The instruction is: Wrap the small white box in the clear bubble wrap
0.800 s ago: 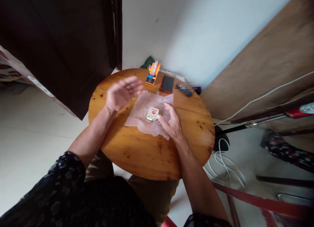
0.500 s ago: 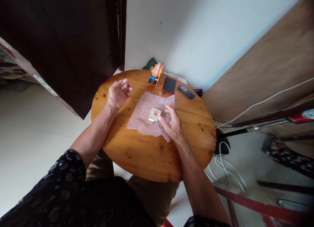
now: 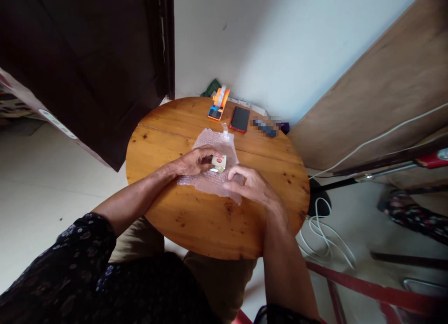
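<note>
View: head, the only one.
Small box (image 3: 219,162): on the bubble wrap (image 3: 215,140), around mid-sheet, pale with red print facing up; left side partly covered by fingers.
Left hand (image 3: 194,161): at box's left side, fingers bent in a narrow curl, fingertips by the far edge, thumb lower; looks like contact, can't tell if it grips.
Right hand (image 3: 254,184): right of box, apart from it, over the wrap's right edge; thumb and index stand apart with a gap, other fingers mostly hidden; can't tell if any touch the film.
Box handling: probably light, thin card, fairly stiff but crushable; best hold is opposite side walls, gentle pressure.
Wrap handling: likely very light, floppy, springy, a bit slippery; best taken by edge or corner, bubbles could pop if squeezed hard.
Table (image 3: 196,226): round, wooden, under everything.
Far side: orange tape dispenser (image 3: 220,101), dark-screened phone (image 3: 240,119) with red edge, pixelated dark object (image 3: 265,127), unreadable.
</note>
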### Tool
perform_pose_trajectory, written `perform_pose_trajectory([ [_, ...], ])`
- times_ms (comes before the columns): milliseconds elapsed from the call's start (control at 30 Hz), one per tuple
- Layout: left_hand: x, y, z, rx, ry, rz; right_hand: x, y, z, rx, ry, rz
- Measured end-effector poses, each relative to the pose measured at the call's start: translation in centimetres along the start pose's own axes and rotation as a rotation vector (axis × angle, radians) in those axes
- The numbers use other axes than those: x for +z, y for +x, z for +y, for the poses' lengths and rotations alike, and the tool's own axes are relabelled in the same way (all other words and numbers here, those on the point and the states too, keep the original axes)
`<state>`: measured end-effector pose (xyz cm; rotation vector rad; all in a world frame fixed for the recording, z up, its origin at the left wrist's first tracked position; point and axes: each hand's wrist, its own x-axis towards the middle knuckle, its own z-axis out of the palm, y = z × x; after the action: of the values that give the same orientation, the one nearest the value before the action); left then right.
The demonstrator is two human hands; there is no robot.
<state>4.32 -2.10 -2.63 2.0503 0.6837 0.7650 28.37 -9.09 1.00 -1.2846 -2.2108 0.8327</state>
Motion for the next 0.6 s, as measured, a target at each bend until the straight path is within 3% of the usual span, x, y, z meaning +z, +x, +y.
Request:
perform_pose_trajectory([
  [133, -0.1, 0.1, -0.2, 0.067, 0.024, -0.001, 0.5, -0.5, -0.9, -0.079, -0.132, -0.141],
  [233, 0.0, 0.1, -0.2, 0.109, 0.029, -0.01, 1.5, -0.9, -1.3, -0.108, -0.282, -0.156],
  [400, 0.0, 0.1, 0.1, 0.073, 0.04, -0.012, 3.0, -0.9, -1.5, -0.146, -0.412, -0.078],
  [600, 0.0, 0.2, 0.3, 0.006, -0.059, -0.035, 2.3, -0.3, -1.6, -0.1, -0.301, 0.073],
])
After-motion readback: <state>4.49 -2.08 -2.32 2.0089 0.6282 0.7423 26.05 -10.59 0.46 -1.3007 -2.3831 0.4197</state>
